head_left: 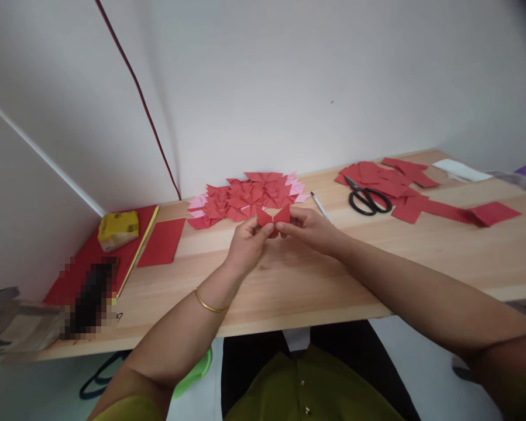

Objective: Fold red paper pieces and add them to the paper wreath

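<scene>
Left hand (248, 242), right hand (310, 228) each pinch folded red paper (265, 218); pile of folded pieces (256, 194) just beyond on surface (315, 286).

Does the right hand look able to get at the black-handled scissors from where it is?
Probably yes: nothing covers the scissors, which lie off to the right. The right hand is pinching the folded red paper, though, so it may need to let go first.

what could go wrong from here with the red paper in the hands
The red paper, pinched by the left hand and right hand, might crease unevenly.

The folded pile sits just beyond, so a nudge could scatter it.

The scissors partly overlap loose red pieces, which might snag.
</scene>
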